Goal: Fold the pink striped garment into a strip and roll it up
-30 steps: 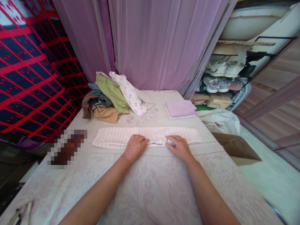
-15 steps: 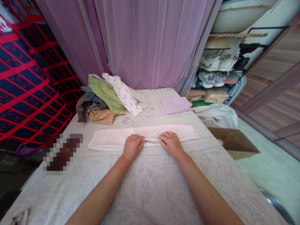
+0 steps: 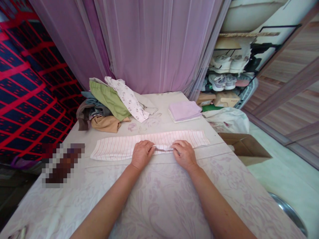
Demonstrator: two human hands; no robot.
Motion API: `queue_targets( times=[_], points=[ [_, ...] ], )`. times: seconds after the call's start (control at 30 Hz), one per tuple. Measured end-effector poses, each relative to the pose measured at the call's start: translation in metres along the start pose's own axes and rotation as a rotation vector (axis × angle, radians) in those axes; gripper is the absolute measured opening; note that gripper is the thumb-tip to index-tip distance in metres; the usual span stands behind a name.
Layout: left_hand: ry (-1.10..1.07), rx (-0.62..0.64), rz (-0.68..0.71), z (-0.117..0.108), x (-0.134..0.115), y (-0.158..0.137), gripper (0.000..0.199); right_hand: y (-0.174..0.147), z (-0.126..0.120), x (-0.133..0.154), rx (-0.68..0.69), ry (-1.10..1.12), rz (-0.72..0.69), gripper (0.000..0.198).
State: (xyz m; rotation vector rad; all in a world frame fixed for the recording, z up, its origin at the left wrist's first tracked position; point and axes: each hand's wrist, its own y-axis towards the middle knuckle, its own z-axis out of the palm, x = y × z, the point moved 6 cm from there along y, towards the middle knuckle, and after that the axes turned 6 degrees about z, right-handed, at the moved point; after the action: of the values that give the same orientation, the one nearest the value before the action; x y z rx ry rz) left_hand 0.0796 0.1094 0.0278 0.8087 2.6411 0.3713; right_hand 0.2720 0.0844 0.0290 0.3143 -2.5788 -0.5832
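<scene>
A white garment with pink stripes [image 3: 117, 145] lies folded into a long flat strip across the cloth-covered table [image 3: 164, 196]. My left hand [image 3: 143, 154] is closed at the strip's near edge, fingers curled over the fabric. To its right, my right hand [image 3: 184, 154] pinches the same edge. Between the two hands the edge is lifted a little, with a narrow dark gap under it. The undersides of my fingers are hidden, and the kind of garment cannot be made out.
Rumpled clothes, with green trousers [image 3: 109, 99] and a patterned white piece [image 3: 128, 99], are heaped at the back left. A folded lilac cloth [image 3: 184, 110] lies back right. Beyond the right edge are an open cardboard box [image 3: 245, 146] and shoes [image 3: 221, 81] on a rack.
My right hand has shifted slightly right and its fingers have curled in more. The edge between my hands is raised a bit higher. The whole view has shifted slightly.
</scene>
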Motion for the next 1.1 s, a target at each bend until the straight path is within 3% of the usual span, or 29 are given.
queue_targets(
  times=[0.37, 0.47, 0.6, 0.83, 1.1],
  points=[
    [-0.074, 0.076, -0.048, 0.004, 0.005, 0.006, 0.028, 0.009, 0.013, 0.030, 0.043, -0.107, -0.131, 0.026],
    [-0.102, 0.078, -0.013, 0.005, 0.004, 0.003, 0.026, 0.009, 0.015, 0.025, 0.017, -0.090, -0.097, 0.021],
    [-0.073, 0.092, 0.078, 0.010, 0.001, -0.003, 0.043, 0.005, 0.020, 0.017, 0.026, 0.020, -0.027, 0.020],
    [0.022, 0.001, 0.114, 0.007, -0.005, -0.003, 0.022, -0.002, 0.023, 0.013, 0.113, 0.199, -0.035, 0.020],
    [0.050, 0.053, 0.102, 0.007, -0.011, 0.003, 0.018, 0.000, 0.025, 0.012, 0.213, 0.068, 0.021, 0.011]
  ],
)
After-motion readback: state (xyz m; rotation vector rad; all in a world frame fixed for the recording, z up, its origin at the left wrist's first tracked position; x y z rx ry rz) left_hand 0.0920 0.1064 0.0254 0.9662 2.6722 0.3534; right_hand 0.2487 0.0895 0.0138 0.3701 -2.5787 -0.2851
